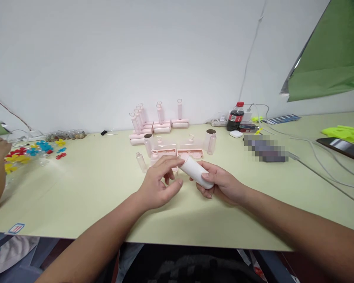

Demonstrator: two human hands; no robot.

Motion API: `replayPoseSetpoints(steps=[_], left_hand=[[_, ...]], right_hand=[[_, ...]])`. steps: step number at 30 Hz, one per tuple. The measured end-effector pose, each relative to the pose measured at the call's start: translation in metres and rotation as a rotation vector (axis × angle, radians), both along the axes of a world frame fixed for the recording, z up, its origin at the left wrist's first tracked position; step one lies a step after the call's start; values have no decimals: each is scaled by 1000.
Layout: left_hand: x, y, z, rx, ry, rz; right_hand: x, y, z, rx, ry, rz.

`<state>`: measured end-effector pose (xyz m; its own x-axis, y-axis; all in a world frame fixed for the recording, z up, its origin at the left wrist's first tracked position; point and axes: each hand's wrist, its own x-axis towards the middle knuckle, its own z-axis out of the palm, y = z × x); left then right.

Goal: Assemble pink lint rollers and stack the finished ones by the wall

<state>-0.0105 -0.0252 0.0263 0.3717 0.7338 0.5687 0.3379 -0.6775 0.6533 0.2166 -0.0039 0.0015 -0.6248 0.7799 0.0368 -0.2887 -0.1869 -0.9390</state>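
**White cylinder, one, held above the desk; hazards: slip, overturned neighbours**

Item: white cylinder [196,171], plain, smooth-looking, tilted. Place: above the desk [85,196], between its near edge and the pink goods set farther in.

Right hand [224,181]: gripped the lower end, thumb laid along the top. Left hand [159,186]: open, fingers loosely bent, index fingertip at the upper end; whether it pressed there could not be told.

Adjacent stock: open pink case [190,152], just beyond the upper end; left tube [149,147] and right tube [209,141], both upright with dark mouths; small clear bottle [141,162], upright beside the left hand. Toward the far edge: heart-topped sticks [179,111], upright among lying pink rolls [179,124].

Hazard one, slip: only the right hand held the item securely, so a one-sided push from the left fingertip might have twisted it loose. Being round, it could then have rolled toward the near edge.

Hazard two, overturning: the small clear bottle appeared light and narrow; a sideways swing of the left hand might have tipped it.

Hazard three, collision: a forward thrust of the cylinder could have shoved the open pink case out of place.
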Motion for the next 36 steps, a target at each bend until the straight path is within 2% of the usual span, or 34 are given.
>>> replayPoseSetpoints(steps=[2, 5, 9, 17, 21, 26, 29, 32, 36], left_hand=[[-4, 4, 4, -27, 6, -5], [-10, 15, 5, 22, 34, 149], [-17, 29, 0, -43, 297, 352], [-10, 28, -11, -175, 790, 386], [-5, 23, -14, -162, 902, 401], [-3, 16, -13, -182, 1011, 434], [-2, 15, -9, -229, 1022, 394], [-3, 16, -6, -324, 937, 340], [-4, 18, -1, -704, 555, 204]], right_hand=[[1, 1, 1, 9, -30, -18], [2, 2, 3, 33, -57, -27], [3, 1, 6, 29, -48, -80], [4, 2, 5, 17, -68, -206], [3, 3, 4, -10, -51, -221], [3, 3, 4, -25, -19, -174], [4, 5, 3, -17, 3, -131], [4, 5, 2, -6, 9, -89], [4, 4, 3, 36, -12, -65]])
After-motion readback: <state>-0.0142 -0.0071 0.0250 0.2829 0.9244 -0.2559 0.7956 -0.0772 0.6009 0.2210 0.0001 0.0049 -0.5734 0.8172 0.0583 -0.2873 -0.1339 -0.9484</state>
